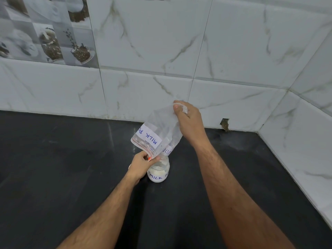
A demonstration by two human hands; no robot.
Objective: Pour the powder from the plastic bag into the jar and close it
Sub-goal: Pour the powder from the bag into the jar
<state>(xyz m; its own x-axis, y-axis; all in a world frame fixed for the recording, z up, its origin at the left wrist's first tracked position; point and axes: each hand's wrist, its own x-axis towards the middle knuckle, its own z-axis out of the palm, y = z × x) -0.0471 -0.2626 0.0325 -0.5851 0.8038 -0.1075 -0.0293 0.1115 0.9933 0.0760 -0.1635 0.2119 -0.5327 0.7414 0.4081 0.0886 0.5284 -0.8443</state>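
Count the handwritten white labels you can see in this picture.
2. One label is on the bag, upside down, held over the jar. The other label is on the jar's front, low down. Others may be hidden.

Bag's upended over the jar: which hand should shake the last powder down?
Right, probably. The right hand pinches the plastic bag's raised bottom corner, while the left hand pinches its mouth at the jar opening, steadying it.

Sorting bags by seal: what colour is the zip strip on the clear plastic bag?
Red, along the clear plastic bag's mouth beside the left hand; head view.
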